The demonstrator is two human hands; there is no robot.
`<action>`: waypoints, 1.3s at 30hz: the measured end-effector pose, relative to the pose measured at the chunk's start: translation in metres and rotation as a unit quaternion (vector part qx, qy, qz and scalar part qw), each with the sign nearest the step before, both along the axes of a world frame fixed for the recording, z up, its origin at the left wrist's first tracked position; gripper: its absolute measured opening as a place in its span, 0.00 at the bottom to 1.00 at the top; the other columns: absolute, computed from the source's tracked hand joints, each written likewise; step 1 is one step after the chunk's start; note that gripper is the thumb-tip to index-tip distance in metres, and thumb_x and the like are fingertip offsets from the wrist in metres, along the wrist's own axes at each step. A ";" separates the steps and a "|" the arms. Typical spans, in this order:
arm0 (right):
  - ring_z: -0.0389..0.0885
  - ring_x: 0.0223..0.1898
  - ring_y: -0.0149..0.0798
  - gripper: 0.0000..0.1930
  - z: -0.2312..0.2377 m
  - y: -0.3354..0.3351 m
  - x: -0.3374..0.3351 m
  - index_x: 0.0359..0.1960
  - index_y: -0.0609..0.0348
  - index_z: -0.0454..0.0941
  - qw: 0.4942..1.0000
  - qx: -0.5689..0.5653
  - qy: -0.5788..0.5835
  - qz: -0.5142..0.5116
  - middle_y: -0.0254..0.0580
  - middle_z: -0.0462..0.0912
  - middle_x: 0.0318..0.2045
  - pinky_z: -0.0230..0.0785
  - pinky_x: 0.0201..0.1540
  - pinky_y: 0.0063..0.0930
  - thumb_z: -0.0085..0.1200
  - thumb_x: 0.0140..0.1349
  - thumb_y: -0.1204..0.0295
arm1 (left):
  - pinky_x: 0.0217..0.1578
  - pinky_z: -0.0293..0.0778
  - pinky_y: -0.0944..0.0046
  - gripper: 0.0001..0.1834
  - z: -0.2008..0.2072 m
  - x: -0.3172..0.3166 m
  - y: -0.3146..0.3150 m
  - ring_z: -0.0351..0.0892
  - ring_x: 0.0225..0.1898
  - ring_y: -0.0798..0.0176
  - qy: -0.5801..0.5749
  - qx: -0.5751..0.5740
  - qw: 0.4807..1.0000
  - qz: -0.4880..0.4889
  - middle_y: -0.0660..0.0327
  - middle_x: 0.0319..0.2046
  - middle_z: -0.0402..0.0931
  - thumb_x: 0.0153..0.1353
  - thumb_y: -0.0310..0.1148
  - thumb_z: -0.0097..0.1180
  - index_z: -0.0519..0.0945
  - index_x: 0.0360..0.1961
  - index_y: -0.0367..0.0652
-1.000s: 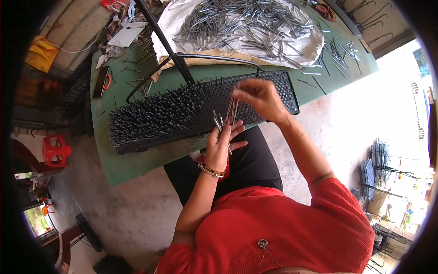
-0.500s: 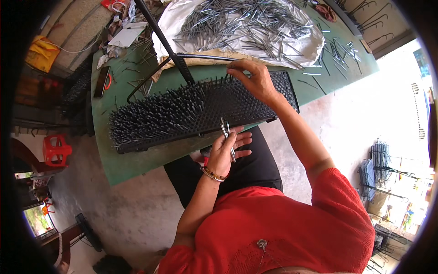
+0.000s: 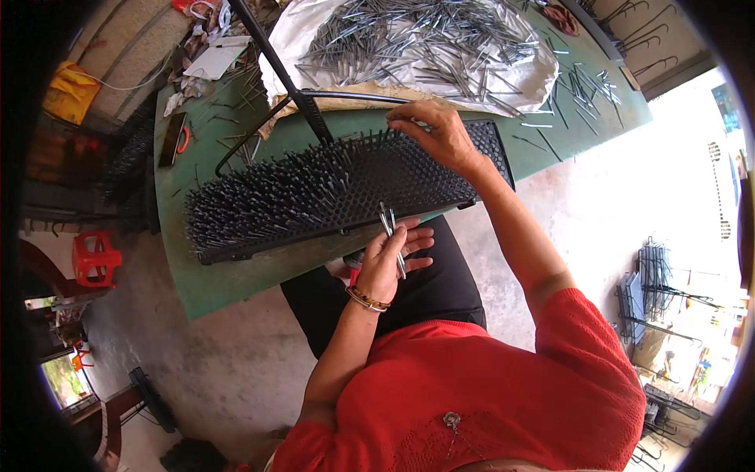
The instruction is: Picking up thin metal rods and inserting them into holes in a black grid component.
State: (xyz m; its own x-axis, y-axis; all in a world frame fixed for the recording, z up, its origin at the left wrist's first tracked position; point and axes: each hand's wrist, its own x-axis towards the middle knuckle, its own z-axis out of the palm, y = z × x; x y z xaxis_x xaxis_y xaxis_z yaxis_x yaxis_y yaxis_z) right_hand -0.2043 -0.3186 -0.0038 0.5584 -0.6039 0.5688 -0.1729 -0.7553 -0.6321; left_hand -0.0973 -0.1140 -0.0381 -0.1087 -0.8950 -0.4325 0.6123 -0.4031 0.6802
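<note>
A long black perforated panel point(image 3: 409, 177) lies across the near side of the table, with thin upright rods point(image 3: 267, 200) packed densely over its left part. More rods stand in a row along its far edge. Over that edge, my right hand point(image 3: 440, 138) pinches the top of a thin rod with thumb and fingertips, partly hiding it. My left hand point(image 3: 384, 259) is palm up just in front of the panel's near edge. Several shiny metal rods point(image 3: 391, 228) are gripped there by thumb and forefinger, while the other fingers are spread.
A big heap of loose metal rods point(image 3: 425, 39) lies on white sheeting behind the panel on the green table point(image 3: 228, 287). A black metal bar frame point(image 3: 267, 47) rises beside the panel. A phone point(image 3: 173, 140) lies at the left, and a red stool point(image 3: 96, 259) stands on the floor.
My right hand has shifted very slightly left along the panel's far edge, still pinching. The left hand keeps its rods in the same place.
</note>
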 end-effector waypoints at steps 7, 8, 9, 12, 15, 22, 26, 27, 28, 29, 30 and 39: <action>0.80 0.36 0.46 0.08 0.003 0.000 -0.001 0.38 0.58 0.79 0.998 -0.053 0.013 0.023 0.43 0.82 0.33 0.70 0.42 0.35 0.56 0.57 0.71 | 0.39 0.79 0.59 0.20 -0.001 0.000 0.000 0.78 0.46 0.60 0.006 0.003 1.000 -0.006 0.51 0.47 0.75 0.68 0.39 0.41 0.69 0.54 0.36; 0.80 0.36 0.46 0.08 0.002 0.001 0.000 0.37 0.58 0.79 0.999 -0.035 0.005 0.017 0.42 0.82 0.33 0.69 0.42 0.35 0.56 0.57 0.71 | 0.39 0.79 0.59 0.20 -0.001 0.000 0.000 0.78 0.46 0.60 0.011 0.005 1.000 -0.004 0.51 0.47 0.75 0.69 0.39 0.41 0.69 0.54 0.36; 0.80 0.36 0.46 0.08 0.001 0.001 0.000 0.37 0.57 0.79 1.000 -0.018 -0.003 0.011 0.42 0.82 0.33 0.69 0.42 0.35 0.56 0.57 0.71 | 0.39 0.79 0.59 0.20 -0.001 0.000 0.000 0.78 0.46 0.60 0.015 0.007 1.000 -0.002 0.51 0.47 0.75 0.69 0.39 0.40 0.69 0.54 0.36; 0.81 0.39 0.42 0.09 -0.006 0.001 -0.002 0.39 0.58 0.80 0.998 -0.043 0.040 -0.012 0.41 0.83 0.34 0.71 0.43 0.32 0.57 0.57 0.73 | 0.39 0.79 0.60 0.19 0.000 0.000 -0.001 0.78 0.46 0.60 0.017 0.011 1.000 -0.006 0.51 0.47 0.76 0.69 0.38 0.40 0.69 0.54 0.36; 0.81 0.38 0.41 0.10 -0.013 0.003 -0.001 0.41 0.58 0.79 1.000 0.009 0.014 -0.019 0.41 0.83 0.35 0.71 0.43 0.31 0.58 0.56 0.73 | 0.39 0.79 0.60 0.19 0.000 0.000 0.000 0.78 0.46 0.61 0.021 0.010 1.000 -0.005 0.51 0.46 0.76 0.69 0.38 0.39 0.69 0.54 0.36; 0.81 0.40 0.44 0.13 -0.021 0.011 0.005 0.44 0.54 0.79 0.999 -0.013 0.002 -0.052 0.44 0.82 0.38 0.72 0.43 0.32 0.58 0.56 0.73 | 0.39 0.79 0.60 0.19 -0.004 0.000 0.000 0.78 0.45 0.61 0.020 0.010 1.000 -0.004 0.51 0.46 0.76 0.69 0.38 0.40 0.69 0.54 0.36; 0.80 0.39 0.49 0.12 -0.022 0.011 0.009 0.43 0.56 0.79 0.998 -0.057 0.007 -0.040 0.46 0.82 0.37 0.71 0.42 0.36 0.56 0.57 0.71 | 0.40 0.79 0.60 0.19 -0.001 -0.002 -0.002 0.78 0.45 0.61 0.024 0.012 1.000 -0.010 0.51 0.46 0.76 0.69 0.38 0.40 0.69 0.53 0.35; 0.80 0.39 0.49 0.11 -0.022 0.011 0.010 0.42 0.57 0.79 0.997 -0.050 0.004 -0.052 0.47 0.81 0.37 0.71 0.41 0.37 0.56 0.57 0.71 | 0.40 0.79 0.60 0.19 -0.001 -0.002 -0.002 0.78 0.45 0.61 0.027 0.006 1.000 -0.013 0.51 0.46 0.76 0.69 0.38 0.40 0.69 0.53 0.35; 0.80 0.39 0.50 0.11 -0.022 0.012 0.011 0.42 0.58 0.79 0.997 -0.042 0.002 -0.064 0.47 0.81 0.37 0.71 0.41 0.37 0.55 0.57 0.71 | 0.40 0.79 0.60 0.19 -0.002 -0.002 -0.002 0.78 0.45 0.61 0.027 0.006 1.000 -0.012 0.51 0.46 0.76 0.69 0.38 0.40 0.69 0.53 0.35; 0.80 0.39 0.50 0.11 -0.023 0.012 0.011 0.42 0.58 0.79 0.997 -0.043 0.002 -0.063 0.47 0.81 0.37 0.71 0.41 0.37 0.55 0.57 0.71 | 0.40 0.79 0.60 0.19 -0.004 -0.002 -0.002 0.78 0.45 0.61 0.026 0.007 1.000 -0.011 0.51 0.46 0.76 0.69 0.38 0.41 0.69 0.53 0.35; 0.80 0.39 0.48 0.12 -0.024 0.012 0.012 0.43 0.58 0.79 0.997 -0.033 0.013 -0.074 0.47 0.82 0.36 0.71 0.41 0.36 0.56 0.57 0.71 | 0.40 0.79 0.60 0.20 -0.005 -0.002 -0.002 0.78 0.45 0.61 0.025 0.008 1.000 -0.009 0.51 0.46 0.76 0.69 0.39 0.41 0.69 0.53 0.35; 0.80 0.36 0.46 0.14 -0.028 0.019 0.013 0.46 0.57 0.77 0.991 0.012 -0.018 -0.135 0.47 0.81 0.33 0.72 0.39 0.33 0.56 0.57 0.73 | 0.41 0.79 0.59 0.20 -0.002 -0.001 -0.003 0.78 0.46 0.60 0.021 0.006 1.000 -0.010 0.50 0.46 0.75 0.69 0.40 0.41 0.70 0.52 0.36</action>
State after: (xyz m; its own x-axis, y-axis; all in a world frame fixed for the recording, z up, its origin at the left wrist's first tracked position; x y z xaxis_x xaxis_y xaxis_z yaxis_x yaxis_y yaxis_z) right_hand -0.1916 -0.2999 -0.0321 0.3540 -0.7425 0.5687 -0.3443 -0.6688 -0.6589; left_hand -0.0985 -0.1167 -0.0403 -0.1446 -0.8877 -0.4372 0.6326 -0.4227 0.6489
